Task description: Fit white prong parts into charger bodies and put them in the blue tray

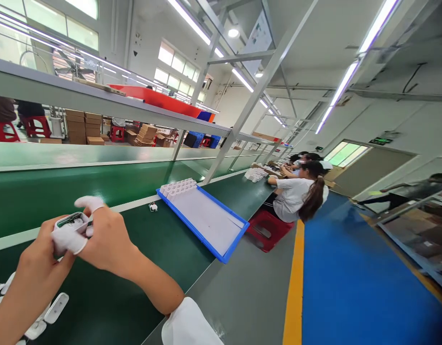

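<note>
A small white plastic case (pixel 70 225) with a green and dark inside is held up over the green conveyor belt (pixel 98 184) at the left of the view. My left hand (pixel 37 254) grips it from below, and my right hand (pixel 106 239) pinches it from the other side. White finger cots cover some fingertips on both hands. Several white plastic parts (pixel 55 309) lie on the belt below my left forearm, partly hidden by it. A small white part (pixel 153 207) sits alone on the belt beyond my right hand.
A blue-rimmed tray (pixel 192 227) with a white liner and a stack of white packs stands on the belt. A seated co-worker (pixel 293 196) on a red stool works farther along. A metal shelf runs above the belt, with a blue floor to the right.
</note>
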`<state>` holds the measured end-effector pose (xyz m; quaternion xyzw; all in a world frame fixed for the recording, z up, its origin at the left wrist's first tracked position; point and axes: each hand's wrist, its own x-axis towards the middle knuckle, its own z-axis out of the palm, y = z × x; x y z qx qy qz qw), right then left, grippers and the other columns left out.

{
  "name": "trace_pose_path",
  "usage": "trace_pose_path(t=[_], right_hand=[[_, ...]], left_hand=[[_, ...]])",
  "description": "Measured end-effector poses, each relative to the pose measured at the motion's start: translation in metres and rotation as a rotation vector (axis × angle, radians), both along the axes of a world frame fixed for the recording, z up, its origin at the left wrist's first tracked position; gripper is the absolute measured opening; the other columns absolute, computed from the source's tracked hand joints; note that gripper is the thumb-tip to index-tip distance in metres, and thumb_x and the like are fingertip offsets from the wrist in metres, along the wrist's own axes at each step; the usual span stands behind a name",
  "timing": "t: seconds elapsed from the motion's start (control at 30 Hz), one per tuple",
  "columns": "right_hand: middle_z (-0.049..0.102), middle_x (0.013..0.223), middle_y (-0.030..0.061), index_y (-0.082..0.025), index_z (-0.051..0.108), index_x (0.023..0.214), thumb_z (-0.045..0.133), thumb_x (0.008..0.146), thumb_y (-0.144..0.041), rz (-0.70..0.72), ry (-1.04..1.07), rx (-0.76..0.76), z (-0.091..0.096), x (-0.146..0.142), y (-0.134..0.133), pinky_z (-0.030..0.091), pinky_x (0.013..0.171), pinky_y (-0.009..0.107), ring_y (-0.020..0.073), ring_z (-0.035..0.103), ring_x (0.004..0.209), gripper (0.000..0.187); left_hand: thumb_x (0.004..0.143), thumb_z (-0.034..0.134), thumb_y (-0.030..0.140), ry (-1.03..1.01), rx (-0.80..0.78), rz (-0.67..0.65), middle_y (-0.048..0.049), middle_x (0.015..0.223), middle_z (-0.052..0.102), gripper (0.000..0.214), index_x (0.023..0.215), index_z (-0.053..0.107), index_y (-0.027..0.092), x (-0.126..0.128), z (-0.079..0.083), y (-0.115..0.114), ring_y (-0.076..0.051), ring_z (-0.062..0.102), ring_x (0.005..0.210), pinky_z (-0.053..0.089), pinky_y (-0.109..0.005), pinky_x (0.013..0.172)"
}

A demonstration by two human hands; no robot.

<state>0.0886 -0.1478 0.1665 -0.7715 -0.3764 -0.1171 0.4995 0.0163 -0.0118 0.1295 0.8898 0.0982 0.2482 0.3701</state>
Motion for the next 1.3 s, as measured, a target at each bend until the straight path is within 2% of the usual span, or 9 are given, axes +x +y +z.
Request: trace_pose_path(t=[0.1, 0.17, 0.37, 0.5, 0.6, 0.73, 0.9, 1.13, 1.3], right_hand=[[0.053, 0.089, 0.0004, -0.021, 0.049, 0.115, 0.049, 0.089, -0.039, 0.064, 0.123, 0.216, 0.003, 0.016, -0.009, 0.046, 0.07, 0.027, 0.0129, 0.051, 0.069, 0.031], [0.049, 0.089, 0.0001, -0.022, 0.048, 0.11, 0.044, 0.091, -0.032, 0.146, 0.22, 0.309, 0.001, 0.024, -0.009, 0.045, 0.074, 0.026, 0.0123, 0.049, 0.074, 0.022], [0.049, 0.111, 0.0037, -0.024, 0.053, 0.11, 0.049, 0.089, -0.031, 0.452, 0.421, 0.228, -0.006, 0.013, -0.002, 0.048, 0.083, 0.03, 0.0147, 0.051, 0.089, 0.023], [0.049, 0.135, 0.0058, -0.026, 0.054, 0.119, 0.049, 0.093, -0.031, 0.648, 0.474, 0.182, 0.005, 0.007, -0.013, 0.046, 0.097, 0.039, 0.0196, 0.054, 0.112, 0.027], [0.055, 0.135, 0.0079, -0.026, 0.054, 0.12, 0.057, 0.091, -0.037, 0.606, 0.435, 0.204, 0.011, 0.006, -0.019, 0.048, 0.096, 0.042, 0.0218, 0.058, 0.112, 0.031], [0.069, 0.109, 0.0079, -0.023, 0.062, 0.101, 0.069, 0.082, -0.045, 0.449, 0.323, 0.317, 0.007, 0.003, -0.015, 0.055, 0.075, 0.035, 0.0208, 0.066, 0.09, 0.03], [0.068, 0.079, 0.0014, -0.024, 0.07, 0.09, 0.073, 0.079, -0.042, 0.359, 0.081, 0.316, -0.002, 0.003, -0.009, 0.049, 0.059, 0.029, 0.0151, 0.058, 0.067, 0.021], [0.066, 0.075, 0.0036, -0.025, 0.071, 0.093, 0.071, 0.08, -0.046, 0.351, -0.088, 0.328, -0.008, 0.008, -0.011, 0.046, 0.057, 0.034, 0.0181, 0.056, 0.065, 0.024], [0.064, 0.078, 0.0034, -0.027, 0.071, 0.094, 0.071, 0.08, -0.049, 0.387, -0.08, 0.289, -0.007, 0.004, -0.009, 0.046, 0.057, 0.032, 0.0185, 0.058, 0.07, 0.026]], left_hand=[[0.083, 0.052, 0.06, 0.023, -0.094, -0.027, -0.0002, 0.087, 0.066, 0.042, 0.111, 0.052, 0.029, 0.004, -0.003, -0.003, -0.021, 0.061, 0.065, 0.048, -0.028, 0.05], [0.082, 0.055, 0.06, 0.018, -0.135, -0.069, -0.0017, 0.094, 0.067, 0.046, 0.114, 0.052, 0.027, 0.003, -0.004, -0.006, -0.021, 0.064, 0.074, 0.049, -0.026, 0.053], [0.091, 0.05, 0.035, -0.063, -0.259, -0.283, -0.0027, 0.102, 0.063, 0.029, 0.118, 0.049, 0.023, -0.008, 0.006, -0.026, -0.018, 0.06, 0.086, 0.049, -0.026, 0.072], [0.094, 0.051, 0.035, -0.093, -0.38, -0.335, -0.0026, 0.106, 0.06, 0.034, 0.126, 0.045, 0.026, -0.016, 0.016, -0.017, -0.016, 0.058, 0.088, 0.047, -0.024, 0.073], [0.094, 0.053, 0.036, -0.102, -0.362, -0.374, -0.003, 0.105, 0.059, 0.034, 0.126, 0.046, 0.026, -0.022, 0.021, -0.004, -0.015, 0.056, 0.084, 0.047, -0.023, 0.071], [0.092, 0.056, 0.038, -0.059, -0.232, -0.419, -0.0016, 0.105, 0.061, 0.039, 0.127, 0.043, 0.028, -0.029, 0.03, 0.001, -0.013, 0.056, 0.072, 0.045, -0.021, 0.061], [0.092, 0.055, 0.032, -0.016, -0.091, -0.421, -0.0042, 0.114, 0.061, 0.043, 0.129, 0.035, 0.028, -0.035, 0.035, -0.004, -0.017, 0.064, 0.085, 0.048, -0.023, 0.066], [0.091, 0.055, 0.033, -0.061, -0.049, -0.43, -0.0063, 0.112, 0.062, 0.048, 0.132, 0.031, 0.026, -0.035, 0.028, -0.005, -0.02, 0.066, 0.086, 0.048, -0.025, 0.064], [0.091, 0.055, 0.033, -0.078, -0.05, -0.458, -0.0079, 0.122, 0.059, 0.047, 0.132, 0.033, 0.027, -0.035, 0.028, -0.002, -0.019, 0.066, 0.087, 0.049, -0.024, 0.063]])
